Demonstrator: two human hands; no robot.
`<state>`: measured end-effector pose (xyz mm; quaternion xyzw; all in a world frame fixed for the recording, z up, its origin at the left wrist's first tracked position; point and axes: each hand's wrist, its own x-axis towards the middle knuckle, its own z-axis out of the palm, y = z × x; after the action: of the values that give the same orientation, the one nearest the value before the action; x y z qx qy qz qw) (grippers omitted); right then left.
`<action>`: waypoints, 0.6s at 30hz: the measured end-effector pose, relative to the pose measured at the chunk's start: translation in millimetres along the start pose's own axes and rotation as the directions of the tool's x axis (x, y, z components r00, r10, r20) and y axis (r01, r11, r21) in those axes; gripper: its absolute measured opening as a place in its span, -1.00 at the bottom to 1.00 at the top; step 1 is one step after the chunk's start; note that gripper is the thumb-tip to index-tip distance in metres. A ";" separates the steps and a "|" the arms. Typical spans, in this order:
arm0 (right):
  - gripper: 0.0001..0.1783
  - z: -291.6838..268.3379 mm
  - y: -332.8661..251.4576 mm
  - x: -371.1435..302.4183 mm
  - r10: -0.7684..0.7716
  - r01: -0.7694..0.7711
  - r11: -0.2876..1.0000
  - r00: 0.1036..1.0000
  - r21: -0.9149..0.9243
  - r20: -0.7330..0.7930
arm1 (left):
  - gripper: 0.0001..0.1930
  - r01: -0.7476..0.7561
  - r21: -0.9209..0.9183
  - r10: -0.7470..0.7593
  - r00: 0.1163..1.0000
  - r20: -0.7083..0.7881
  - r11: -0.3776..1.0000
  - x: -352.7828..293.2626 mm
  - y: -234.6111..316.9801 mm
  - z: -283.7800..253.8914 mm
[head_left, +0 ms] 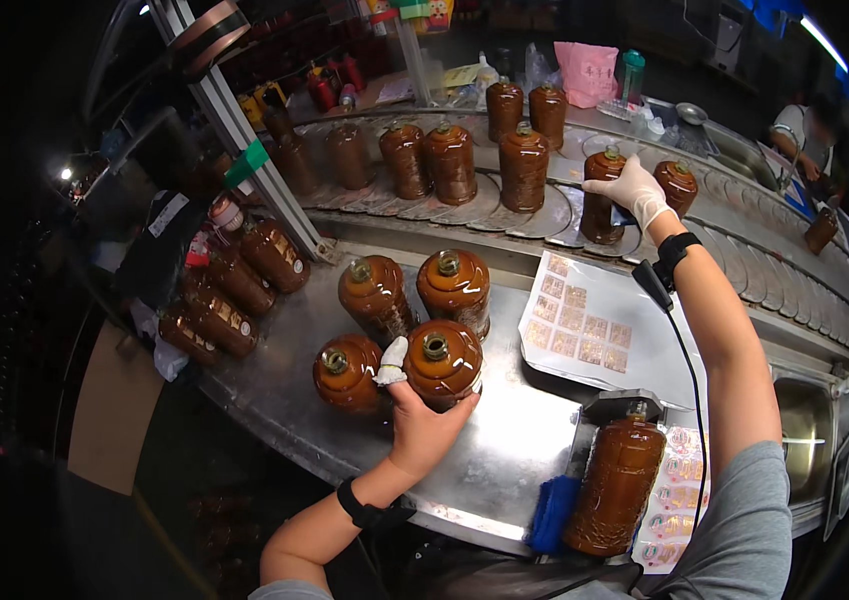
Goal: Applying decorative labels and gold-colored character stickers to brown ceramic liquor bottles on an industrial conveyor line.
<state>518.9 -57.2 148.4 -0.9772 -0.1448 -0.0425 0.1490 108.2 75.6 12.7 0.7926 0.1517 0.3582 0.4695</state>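
Note:
My left hand (426, 425) is wrapped round a brown glass bottle (444, 365) with an uncapped neck, which stands on the metal worktop. White wrapping covers one of its digits. Three similar bottles stand close by: one bottle (344, 378) to the left and two behind, a bottle (372, 295) and another bottle (454, 285). Over at the conveyor, my right hand (636, 192), in a white glove, grips the upper part of a brown bottle (601, 215). Its fingers partly hide that bottle, and another bottle (677, 185) stands just right of it.
A metal-plate conveyor (564, 215) crosses behind the worktop (284, 360), carrying several bottles. Label sheets (584, 320) lie at the right. A bottle (616, 480) lies in a holder by a blue pad (551, 515). Labelled bottles (274, 255) stand left beside a metal post (244, 130). A person (804, 135) is far right.

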 end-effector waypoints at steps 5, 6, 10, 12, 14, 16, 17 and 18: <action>0.06 -4.0 20.8 -11.2 0.015 -0.017 1.000 0.994 -0.016 -0.106 | 0.03 0.150 -0.144 -0.136 0.985 0.104 0.978 -8.0 -6.2 1.0; 0.06 -6.7 29.7 -13.2 0.016 -0.018 1.000 0.994 -0.022 -0.111 | 0.03 0.172 -0.140 -0.153 0.978 0.141 0.975 -8.3 -6.0 -0.1; -0.02 -40.5 34.6 -50.2 -0.137 0.135 0.991 0.979 -0.025 -0.149 | 0.04 0.135 0.020 -0.137 0.973 0.184 0.991 -18.6 16.4 -21.0; -0.03 -61.7 33.4 -74.6 -0.235 0.239 0.971 0.952 -0.001 -0.196 | 0.05 -0.014 0.031 0.006 0.974 0.228 0.999 -33.6 6.5 -30.0; 0.02 -86.9 25.9 -113.9 -0.334 0.356 0.932 0.918 0.074 -0.213 | 0.02 0.078 -0.019 -0.070 0.959 0.274 0.997 -42.9 24.3 -42.0; 0.08 -105.4 16.5 -155.0 -0.417 0.447 0.882 0.888 0.147 -0.194 | -0.01 -0.015 0.063 -0.003 0.961 0.278 0.998 -43.6 42.1 -51.7; 0.08 -109.4 13.5 -175.9 -0.466 0.491 0.832 0.871 0.257 -0.153 | -0.01 -0.057 0.025 0.048 0.959 0.281 0.998 -38.3 52.4 -55.4; 0.09 -112.2 6.5 -196.5 -0.521 0.524 0.766 0.845 0.372 -0.118 | 0.00 -0.108 0.003 0.103 0.964 0.247 0.994 -36.1 61.6 -57.7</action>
<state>328.8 -150.4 228.6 -0.8481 -0.4159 -0.0562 0.3234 36.1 59.9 67.3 0.8417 0.0528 0.2804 0.4584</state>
